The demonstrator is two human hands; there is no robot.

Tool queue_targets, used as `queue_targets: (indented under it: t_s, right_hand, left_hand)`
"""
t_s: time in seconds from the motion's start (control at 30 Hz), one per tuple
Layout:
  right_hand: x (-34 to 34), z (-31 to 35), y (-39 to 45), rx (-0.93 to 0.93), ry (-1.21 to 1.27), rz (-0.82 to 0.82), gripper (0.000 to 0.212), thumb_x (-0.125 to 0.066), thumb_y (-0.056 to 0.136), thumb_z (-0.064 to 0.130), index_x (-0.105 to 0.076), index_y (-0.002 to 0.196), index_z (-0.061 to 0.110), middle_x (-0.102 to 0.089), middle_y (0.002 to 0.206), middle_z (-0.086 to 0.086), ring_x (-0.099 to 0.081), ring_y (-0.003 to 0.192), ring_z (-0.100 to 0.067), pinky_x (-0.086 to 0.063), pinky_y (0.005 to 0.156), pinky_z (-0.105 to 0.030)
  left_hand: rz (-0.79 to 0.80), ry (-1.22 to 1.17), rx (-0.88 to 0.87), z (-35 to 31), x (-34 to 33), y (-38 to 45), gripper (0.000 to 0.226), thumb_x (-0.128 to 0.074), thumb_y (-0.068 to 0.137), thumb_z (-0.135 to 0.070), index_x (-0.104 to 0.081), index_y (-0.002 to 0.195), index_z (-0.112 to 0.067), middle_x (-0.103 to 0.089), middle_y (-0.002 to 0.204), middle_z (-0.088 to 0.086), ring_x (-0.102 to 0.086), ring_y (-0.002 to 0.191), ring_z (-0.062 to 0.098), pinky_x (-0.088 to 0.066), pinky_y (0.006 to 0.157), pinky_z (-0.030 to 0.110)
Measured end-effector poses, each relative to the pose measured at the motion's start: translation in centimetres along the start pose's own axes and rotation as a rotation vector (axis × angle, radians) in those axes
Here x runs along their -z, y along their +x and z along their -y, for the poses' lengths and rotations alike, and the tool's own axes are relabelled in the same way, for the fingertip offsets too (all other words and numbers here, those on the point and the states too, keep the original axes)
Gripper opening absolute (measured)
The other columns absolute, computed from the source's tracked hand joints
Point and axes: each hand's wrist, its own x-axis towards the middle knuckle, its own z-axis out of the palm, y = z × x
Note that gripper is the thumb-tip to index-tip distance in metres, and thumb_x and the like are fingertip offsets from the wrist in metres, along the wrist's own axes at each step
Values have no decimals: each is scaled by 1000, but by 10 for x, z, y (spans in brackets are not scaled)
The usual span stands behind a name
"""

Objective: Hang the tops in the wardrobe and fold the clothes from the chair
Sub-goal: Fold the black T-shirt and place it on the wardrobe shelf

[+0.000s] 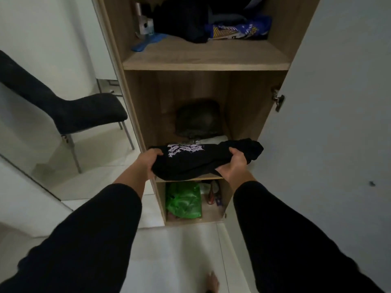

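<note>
A folded black top with a pale lilac print [196, 158] is held at the front edge of the middle shelf of the wooden wardrobe [207, 62]. My left hand [148, 162] grips its left end from below and the side. My right hand [234, 166] grips its right end, where the cloth bunches up past my fingers. The black chair [84, 112] stands to the left of the wardrobe with nothing on its seat.
A dark bag [198, 118] and something white lie deeper on the middle shelf. The upper shelf holds dark clothes [179, 20] and a blue and yellow garment [239, 30]. A green plastic bag [183, 200] fills the bottom compartment. The white wardrobe door [338, 102] stands open on the right.
</note>
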Motion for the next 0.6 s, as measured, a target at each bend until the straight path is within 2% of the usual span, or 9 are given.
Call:
queue_targets:
  t_s: [0.07, 0.1, 0.2, 0.23, 0.33, 0.47, 0.53, 0.6]
  right_hand:
    - [-11, 6, 31, -11, -7, -13, 44, -55, 90, 18, -47, 133, 13, -56, 127, -19, -55, 112, -39, -41, 103, -54]
    - [-17, 9, 45, -15, -10, -15, 44, -54, 91, 18, -47, 133, 12, -56, 128, -19, -54, 113, -39, -40, 103, -54]
    - [-34, 20, 90, -5, -29, 8, 41, -49, 94, 18, -47, 134, 10, -54, 130, -19, -52, 117, -39, -39, 104, -53]
    - [-41, 24, 104, 3, -23, 22, 39, -47, 95, 18, -47, 133, 10, -54, 131, -19, -52, 118, -38, -39, 104, -53]
    - [-60, 39, 140, 27, -15, 27, 40, -45, 96, 16, -44, 135, 9, -54, 131, -20, -52, 119, -37, -37, 107, -52]
    - [-81, 53, 174, 67, 43, 70, 39, -45, 96, 15, -43, 135, 8, -52, 133, -20, -48, 124, -38, -34, 109, -52]
    - [-83, 54, 190, 79, 76, 77, 39, -45, 96, 14, -44, 134, 9, -54, 129, -21, -50, 122, -37, -35, 108, -52]
    - [-73, 49, 214, 107, 23, 17, 32, -44, 97, 13, -47, 129, 10, -59, 116, -18, -53, 117, -33, -37, 107, -48]
  left_hand:
    - [-16, 2, 10, -8, -14, 29, 9, -47, 91, -6, -53, 96, -2, -62, 92, 17, -61, 87, 31, -51, 83, 39]
    - [-34, -2, 12, -11, -21, 46, 10, -48, 91, -7, -52, 99, -2, -62, 94, 18, -61, 88, 31, -51, 84, 39]
    - [-55, -31, 2, -24, -38, 90, 16, -49, 90, -5, -55, 105, -3, -62, 98, 18, -62, 81, 31, -52, 71, 37]
    - [-50, -36, -8, -29, -43, 106, 24, -48, 89, -4, -54, 112, -5, -63, 105, 18, -63, 86, 31, -53, 71, 38]
    - [-42, -59, -79, -46, -59, 151, 41, -44, 89, 2, -52, 127, -11, -60, 121, 19, -61, 99, 32, -52, 84, 40]
    - [-14, -186, -140, -66, -81, 190, 51, -43, 91, 6, -47, 136, -18, -59, 125, 14, -60, 105, 30, -52, 83, 40]
    - [11, -262, -164, -69, -91, 202, 55, -45, 91, 6, -46, 138, -23, -58, 124, 12, -58, 111, 30, -49, 92, 43]
    - [28, -277, -165, -63, -95, 217, 55, -46, 92, 4, -45, 137, -28, -59, 119, 7, -57, 109, 27, -47, 96, 44]
